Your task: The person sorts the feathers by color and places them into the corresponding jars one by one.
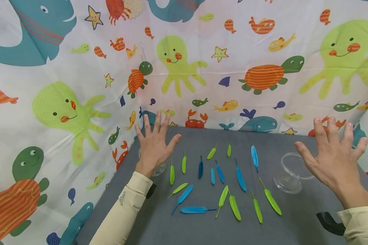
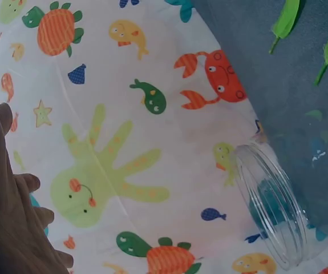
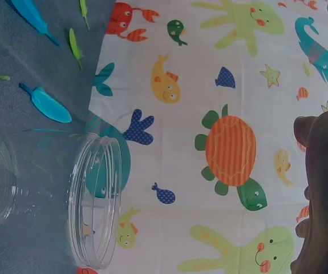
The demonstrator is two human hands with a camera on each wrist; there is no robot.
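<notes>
Both hands are raised above the table with fingers spread, and neither holds anything. In the head view my left hand point(image 1: 154, 144) is in front of a clear plastic jar point(image 1: 159, 169), hiding most of it. My right hand point(image 1: 335, 156) hovers just right of a second clear jar point(image 1: 287, 182), which stands upright with its round mouth up. Between the jars lie several loose feathers, among them a lime green feather point(image 1: 234, 207), a bright blue feather point(image 1: 240, 178) and a dark blue feather point(image 1: 200, 168). The left wrist view shows the left jar's threaded rim point(image 2: 272, 208).
A grey cloth point(image 1: 184, 231) covers the table. White curtains point(image 1: 199, 109) printed with sea animals hang along the back and sides. A black strap point(image 1: 329, 223) shows at the right wrist.
</notes>
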